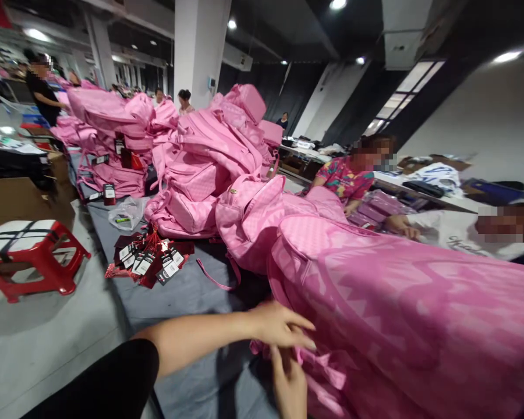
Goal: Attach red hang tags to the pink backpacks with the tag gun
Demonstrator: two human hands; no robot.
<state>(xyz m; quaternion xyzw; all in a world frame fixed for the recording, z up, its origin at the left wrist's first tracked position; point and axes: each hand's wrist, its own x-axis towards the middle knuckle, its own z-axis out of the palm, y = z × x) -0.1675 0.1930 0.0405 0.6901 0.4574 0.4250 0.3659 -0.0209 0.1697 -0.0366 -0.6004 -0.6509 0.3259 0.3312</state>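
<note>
A large pink patterned backpack (pixel 402 302) fills the right foreground, lying on the grey cloth-covered table (pixel 179 302). My left hand (pixel 282 326) reaches across from the left at its near edge, fingers stretched out and apart. Just below, my right hand (pixel 290 381) comes up from the bottom edge, its fingertips close under the left ones beside the pink straps (pixel 327 372). Motion blur and the overlap hide whatever the right fingers may hold. Further left on the table lies a bunch of red and black tags (pixel 151 259).
Piled pink backpacks (pixel 213 157) cover the table's far part. A clear plastic bag (pixel 127 213) lies near the tags. A red stool (pixel 35 256) stands on the floor at left. People work across the table, one in a floral shirt (pixel 344 177).
</note>
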